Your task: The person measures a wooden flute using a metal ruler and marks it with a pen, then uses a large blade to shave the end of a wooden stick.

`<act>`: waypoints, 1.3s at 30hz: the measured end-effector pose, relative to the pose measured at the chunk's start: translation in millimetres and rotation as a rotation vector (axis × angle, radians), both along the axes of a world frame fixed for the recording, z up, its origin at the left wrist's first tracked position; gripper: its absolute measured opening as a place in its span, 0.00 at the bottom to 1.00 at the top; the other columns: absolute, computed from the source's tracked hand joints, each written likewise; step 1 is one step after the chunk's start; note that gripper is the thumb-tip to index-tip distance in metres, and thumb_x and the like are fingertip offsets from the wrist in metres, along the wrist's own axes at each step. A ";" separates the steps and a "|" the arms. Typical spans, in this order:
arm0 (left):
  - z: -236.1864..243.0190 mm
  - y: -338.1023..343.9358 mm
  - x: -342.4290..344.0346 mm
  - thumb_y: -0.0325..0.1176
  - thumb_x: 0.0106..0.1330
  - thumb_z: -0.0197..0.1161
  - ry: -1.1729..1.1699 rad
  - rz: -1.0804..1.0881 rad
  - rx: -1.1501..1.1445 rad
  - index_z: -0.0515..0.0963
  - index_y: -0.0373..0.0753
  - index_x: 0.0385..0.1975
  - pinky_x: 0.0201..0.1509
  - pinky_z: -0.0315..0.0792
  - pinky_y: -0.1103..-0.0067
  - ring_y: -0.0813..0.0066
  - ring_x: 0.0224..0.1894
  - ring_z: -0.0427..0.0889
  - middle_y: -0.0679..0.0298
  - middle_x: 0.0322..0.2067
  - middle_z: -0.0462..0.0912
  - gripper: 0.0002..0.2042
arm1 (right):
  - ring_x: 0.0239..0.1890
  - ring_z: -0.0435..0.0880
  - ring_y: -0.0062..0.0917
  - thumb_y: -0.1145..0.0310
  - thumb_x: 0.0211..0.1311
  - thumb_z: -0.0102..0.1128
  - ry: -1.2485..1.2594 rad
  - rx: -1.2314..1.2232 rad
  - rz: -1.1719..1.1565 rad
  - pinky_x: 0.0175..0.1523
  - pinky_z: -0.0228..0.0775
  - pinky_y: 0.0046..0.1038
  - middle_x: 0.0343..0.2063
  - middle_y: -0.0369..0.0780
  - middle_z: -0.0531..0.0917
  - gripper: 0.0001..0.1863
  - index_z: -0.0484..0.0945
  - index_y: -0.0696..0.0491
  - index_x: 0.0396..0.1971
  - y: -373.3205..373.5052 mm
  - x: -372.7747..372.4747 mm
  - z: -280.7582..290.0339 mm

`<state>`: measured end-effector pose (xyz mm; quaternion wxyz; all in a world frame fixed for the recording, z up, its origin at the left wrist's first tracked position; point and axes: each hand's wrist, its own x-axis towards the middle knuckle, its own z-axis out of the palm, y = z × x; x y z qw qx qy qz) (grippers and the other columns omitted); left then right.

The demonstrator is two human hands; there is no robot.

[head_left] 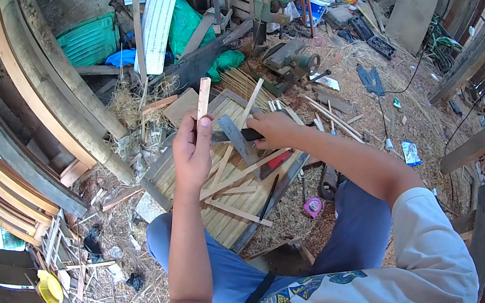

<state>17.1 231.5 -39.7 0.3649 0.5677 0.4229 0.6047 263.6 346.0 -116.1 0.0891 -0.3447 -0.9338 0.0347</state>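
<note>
My left hand (192, 149) is closed round a short light wooden strip (204, 97), held upright with its top end free. To its right, my right hand (274, 129) grips the dark handle of a flat grey-bladed tool (232, 134); its exact kind is unclear. Both hands are above a slatted wooden panel (165, 177) with a grey frame, in front of my knees. Several thin wooden strips (235, 209) lie crossed on the panel. Among them are a slim black stick-like thing (269, 197) and a red piece (279, 160), partly hidden by a strip.
A pink tape measure (313, 206) lies on the shavings right of the panel. A bench vise (305, 64) stands beyond it. Curved timbers (35, 88) lean at the left, near a yellow hard hat-like bowl (50, 289). A black cable (408, 86) crosses the ground at the right.
</note>
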 end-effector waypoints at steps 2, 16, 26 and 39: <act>0.7 -1.2 -1.2 0.36 0.85 0.54 -0.014 -0.007 0.062 0.79 0.35 0.46 0.33 0.65 0.82 0.85 0.29 0.68 0.73 0.28 0.71 0.11 | 0.42 0.88 0.43 0.58 0.56 0.76 -0.007 0.036 0.008 0.47 0.80 0.44 0.39 0.45 0.83 0.23 0.77 0.54 0.46 -1.1 -1.6 13.5; 2.2 -8.7 -1.8 0.36 0.85 0.55 0.148 -0.014 0.129 0.74 0.39 0.47 0.35 0.63 0.84 0.87 0.32 0.67 0.73 0.32 0.73 0.08 | 0.40 0.88 0.47 0.57 0.58 0.70 0.401 0.050 -0.218 0.45 0.80 0.45 0.37 0.48 0.86 0.20 0.83 0.54 0.45 -11.1 24.0 70.0; 10.4 -12.7 7.1 0.37 0.87 0.48 0.061 -0.066 0.105 0.76 0.37 0.54 0.28 0.57 0.86 0.88 0.26 0.64 0.74 0.27 0.69 0.12 | 0.38 0.88 0.49 0.54 0.61 0.68 0.503 0.132 -0.486 0.45 0.80 0.48 0.37 0.50 0.87 0.20 0.83 0.54 0.44 -14.2 44.2 96.8; 8.6 -13.2 22.4 0.39 0.87 0.49 -0.008 -0.081 0.010 0.76 0.36 0.47 0.28 0.61 0.81 0.87 0.25 0.64 0.74 0.25 0.67 0.13 | 0.34 0.86 0.43 0.54 0.69 0.68 0.736 0.313 -0.718 0.40 0.75 0.45 0.32 0.50 0.85 0.21 0.82 0.59 0.43 -6.0 82.0 125.9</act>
